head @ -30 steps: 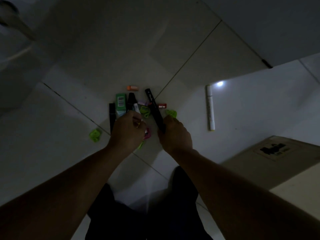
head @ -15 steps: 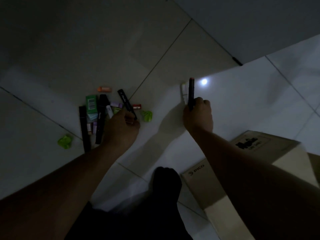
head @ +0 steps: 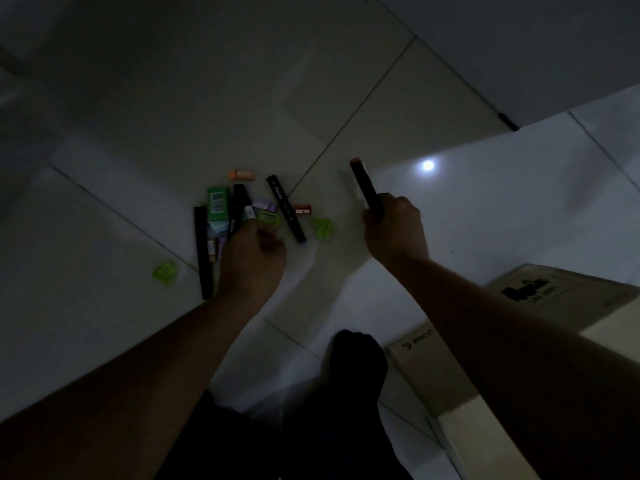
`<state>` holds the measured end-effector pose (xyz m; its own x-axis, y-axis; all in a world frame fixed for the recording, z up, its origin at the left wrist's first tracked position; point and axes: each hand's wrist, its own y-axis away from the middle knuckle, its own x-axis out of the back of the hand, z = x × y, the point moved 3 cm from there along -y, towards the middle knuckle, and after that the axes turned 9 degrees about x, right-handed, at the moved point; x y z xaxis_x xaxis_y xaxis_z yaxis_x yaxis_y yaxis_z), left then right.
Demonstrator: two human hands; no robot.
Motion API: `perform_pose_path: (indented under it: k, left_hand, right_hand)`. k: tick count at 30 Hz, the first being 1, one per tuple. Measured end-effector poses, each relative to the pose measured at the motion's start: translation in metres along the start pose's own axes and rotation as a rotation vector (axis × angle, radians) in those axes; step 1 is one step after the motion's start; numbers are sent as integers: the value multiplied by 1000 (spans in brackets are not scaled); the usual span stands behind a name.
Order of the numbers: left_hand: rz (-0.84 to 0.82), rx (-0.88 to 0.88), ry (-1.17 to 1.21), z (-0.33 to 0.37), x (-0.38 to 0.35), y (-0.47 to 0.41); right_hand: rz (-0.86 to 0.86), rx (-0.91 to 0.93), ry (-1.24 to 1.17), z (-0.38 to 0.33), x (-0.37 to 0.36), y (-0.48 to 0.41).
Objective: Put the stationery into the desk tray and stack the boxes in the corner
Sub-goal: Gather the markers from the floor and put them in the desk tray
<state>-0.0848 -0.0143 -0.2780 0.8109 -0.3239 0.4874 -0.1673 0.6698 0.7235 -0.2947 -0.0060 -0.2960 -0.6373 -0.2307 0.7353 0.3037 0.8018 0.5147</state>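
Our right hand (head: 396,233) grips a red-tipped marker (head: 363,183), while our left hand (head: 254,258), its grasp unclear to us, is nearer the loose marker (head: 286,213) lying from 11 to 5 o'clock.

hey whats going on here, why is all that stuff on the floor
A person is gathering stationery scattered on a dim tiled floor. Their right hand grips a black marker with a reddish end, held apart from the rest. Their left hand is down over the pile of stationery, markers, erasers and small green pieces; whether it holds anything is too dark to tell. Cardboard boxes sit at the lower right. No desk tray is in view.
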Motion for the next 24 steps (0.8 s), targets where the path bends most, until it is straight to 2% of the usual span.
perform_pose_path:
  k: [8,14,18,20,24]
  left_hand:
    - [53,37,-2,-27,25,-6]
    - [234,59,-114,-53,46,-22]
    - [299,90,-161,-65,53,-29]
    - [302,90,-129,-68,55,-31]
    - [282,72,-87,-71,57,-29]
  right_hand:
    - [-69,220,-197,-69,-37,14]
    - [-124,251,134,-88,-64,6]
    - [-108,294,262,-91,-69,5]
    - [-110,319,279,-91,-71,6]
    - [-107,311,149,-91,-68,4]
